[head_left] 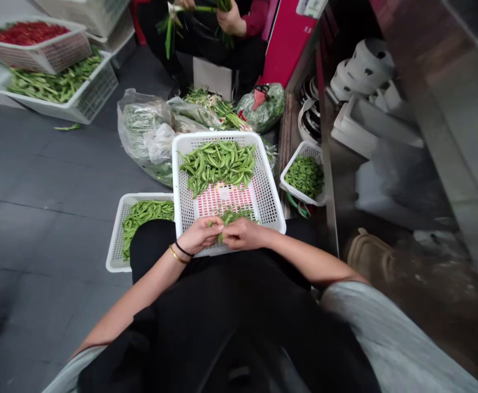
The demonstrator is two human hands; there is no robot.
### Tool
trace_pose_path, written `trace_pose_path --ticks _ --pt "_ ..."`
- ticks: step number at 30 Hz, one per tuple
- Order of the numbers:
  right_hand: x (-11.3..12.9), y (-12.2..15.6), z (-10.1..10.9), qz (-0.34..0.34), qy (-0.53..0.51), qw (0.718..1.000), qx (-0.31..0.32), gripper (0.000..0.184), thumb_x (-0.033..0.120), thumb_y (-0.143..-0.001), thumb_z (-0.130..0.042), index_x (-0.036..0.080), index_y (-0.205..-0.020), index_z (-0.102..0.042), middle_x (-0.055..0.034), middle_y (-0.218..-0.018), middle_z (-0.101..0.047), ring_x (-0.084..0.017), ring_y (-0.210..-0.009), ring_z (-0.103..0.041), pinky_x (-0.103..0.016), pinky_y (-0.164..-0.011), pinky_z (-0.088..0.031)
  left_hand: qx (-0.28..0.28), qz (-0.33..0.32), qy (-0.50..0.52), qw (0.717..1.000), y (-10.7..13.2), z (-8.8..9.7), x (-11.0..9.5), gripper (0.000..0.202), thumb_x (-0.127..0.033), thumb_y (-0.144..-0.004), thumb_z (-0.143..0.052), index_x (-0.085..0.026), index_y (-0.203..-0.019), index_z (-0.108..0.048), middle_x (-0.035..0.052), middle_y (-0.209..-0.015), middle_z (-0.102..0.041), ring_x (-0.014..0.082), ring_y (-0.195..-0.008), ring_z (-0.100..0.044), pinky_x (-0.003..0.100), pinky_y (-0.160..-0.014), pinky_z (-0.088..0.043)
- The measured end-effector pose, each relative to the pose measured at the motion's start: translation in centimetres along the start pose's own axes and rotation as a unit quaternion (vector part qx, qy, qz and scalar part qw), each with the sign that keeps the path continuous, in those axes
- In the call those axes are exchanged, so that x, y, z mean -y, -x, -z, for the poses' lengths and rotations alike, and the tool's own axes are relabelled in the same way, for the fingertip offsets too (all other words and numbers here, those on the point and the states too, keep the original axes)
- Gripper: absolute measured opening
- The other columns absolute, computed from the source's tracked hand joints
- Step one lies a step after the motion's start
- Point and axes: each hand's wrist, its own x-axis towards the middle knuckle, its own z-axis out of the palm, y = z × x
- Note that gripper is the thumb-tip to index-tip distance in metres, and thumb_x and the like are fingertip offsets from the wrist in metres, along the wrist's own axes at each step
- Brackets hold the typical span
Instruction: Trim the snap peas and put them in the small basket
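Note:
A white perforated basket (pixel 268 191) rests on my lap, with a heap of green pea pods (pixel 218 162) at its far end and a smaller bunch near me. My left hand (pixel 200 233) and my right hand (pixel 243 233) meet over the basket's near rim. Both pinch the same green pea pod (pixel 221 228) between their fingertips. The left wrist wears a gold bangle and a black band.
A second white basket (pixel 114 240) of pods lies on the floor at my left. A small basket (pixel 291 166) of greens, plastic bags (pixel 146 131) of vegetables, and stacked baskets (pixel 78 103) stand ahead. Another person (pixel 230 22) sits opposite holding green stalks. A steel counter (pixel 427 164) runs along the right.

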Motion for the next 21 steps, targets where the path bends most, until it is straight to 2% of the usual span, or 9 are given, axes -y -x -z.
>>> trace_pose_path --ticks 2,4,6,8,11,12,15,18,21 --pt "-0.8 0.5 1.6 -0.076 -0.102 0.991 -0.041 0.016 0.02 -0.078 -0.048 0.017 -0.062 -0.05 0.0049 -0.052 -0.051 -0.006 -0.047 -0.045 -0.017 -0.05 -0.037 0.015 -0.009 -0.005 1.0 0.9 0.0 -0.5 0.029 -0.03 -0.066 -0.077 -0.013 -0.074 -0.055 -0.0072 -0.045 -0.042 -0.0007 -0.032 -0.021 0.013 -0.032 -0.012" --pt "-2.0 1.2 3.5 -0.181 -0.159 0.961 -0.132 0.018 0.025 -0.082 -0.045 0.017 -0.066 -0.049 0.0052 -0.05 -0.05 -0.007 -0.042 -0.046 -0.018 -0.046 -0.039 0.003 -0.022 -0.012 1.0 1.7 0.2 -1.0 0.027 -0.029 -0.067 -0.075 -0.011 -0.075 -0.056 -0.0013 -0.052 -0.054 -0.0017 -0.033 -0.021 0.013 -0.032 -0.01" --pt "-2.8 1.9 5.1 -0.242 -0.134 0.933 -0.229 0.021 0.029 -0.086 -0.041 0.017 -0.07 -0.05 0.0039 -0.052 -0.052 -0.008 -0.041 -0.048 -0.02 -0.045 -0.041 -0.015 -0.024 -0.019 0.999 2.1 0.4 -1.3 0.026 -0.029 -0.068 -0.074 -0.01 -0.075 -0.057 0.0017 -0.055 -0.058 -0.0022 -0.033 -0.02 0.013 -0.032 -0.008" --pt "-2.8 2.1 5.8 -0.225 -0.025 0.936 -0.268 0.021 0.034 -0.086 -0.047 0.015 -0.082 -0.055 -0.0016 -0.067 -0.06 -0.011 -0.052 -0.054 -0.023 -0.051 -0.046 -0.023 -0.016 -0.022 0.999 2.2 0.7 -1.5 0.025 -0.029 -0.068 -0.073 -0.01 -0.073 -0.058 0.0014 -0.054 -0.057 -0.0022 -0.033 -0.019 0.013 -0.032 -0.008" --pt "-1.2 1.3 4.7 -0.121 0.167 0.966 -0.158 0.033 0.041 -0.083 -0.056 0.016 -0.104 -0.058 -0.0108 -0.102 -0.062 -0.017 -0.082 -0.06 -0.027 -0.065 -0.048 -0.013 0.006 -0.037 0.999 2.0 0.8 -1.5 0.023 -0.029 -0.068 -0.071 -0.01 -0.072 -0.059 0.001 -0.054 -0.056 -0.0014 -0.033 -0.018 0.014 -0.032 -0.008" --pt "-0.6 0.8 4.1 -0.094 0.21 0.968 -0.097 0.031 0.041 -0.086 -0.054 0.016 -0.103 -0.059 -0.0118 -0.104 -0.062 -0.018 -0.087 -0.059 -0.027 -0.067 -0.047 -0.01 0.014 -0.052 0.999 1.9 0.8 -1.6 0.022 -0.03 -0.069 -0.069 -0.01 -0.072 -0.059 0.001 -0.054 -0.056 -0.0009 -0.033 -0.017 0.015 -0.032 -0.008" --pt "0.5 -0.5 2.6 -0.059 0.239 0.968 0.044 0.027 0.03 -0.093 -0.042 0.013 -0.081 -0.061 -0.009 -0.078 -0.063 -0.016 -0.074 -0.057 -0.025 -0.064 -0.043 -0.011 -0.002 -0.169 0.986 2.0 0.0 -1.9 0.019 -0.029 -0.071 -0.066 -0.013 -0.066 -0.059 0.0 -0.052 -0.054 0.0024 -0.035 -0.024 0.017 -0.034 -0.014" --pt "0.7 -1.0 2.1 -0.04 0.086 0.993 0.069 0.03 0.03 -0.092 -0.042 0.016 -0.069 -0.055 -0.002 -0.063 -0.058 -0.011 -0.062 -0.053 -0.023 -0.06 -0.041 -0.013 -0.097 -0.3 0.949 2.6 -1.4 -2.2 0.019 -0.022 -0.065 -0.072 -0.015 -0.056 -0.057 -0.0013 -0.051 -0.05 0.0074 -0.046 -0.039 0.018 -0.045 -0.029" --pt "0.5 -0.8 2.0 -0.105 -0.15 0.983 -0.029 0.038 0.037 -0.094 -0.036 0.016 -0.067 -0.052 0.0019 -0.057 -0.054 -0.009 -0.055 -0.052 -0.021 -0.057 -0.042 -0.084 -0.194 -0.3 0.93 2.9 -2.3 -2.0 0.014 -0.021 -0.066 -0.072 -0.016 -0.058 -0.061 0.0009 -0.057 -0.055 0.0117 -0.056 -0.046 0.021 -0.054 -0.036"
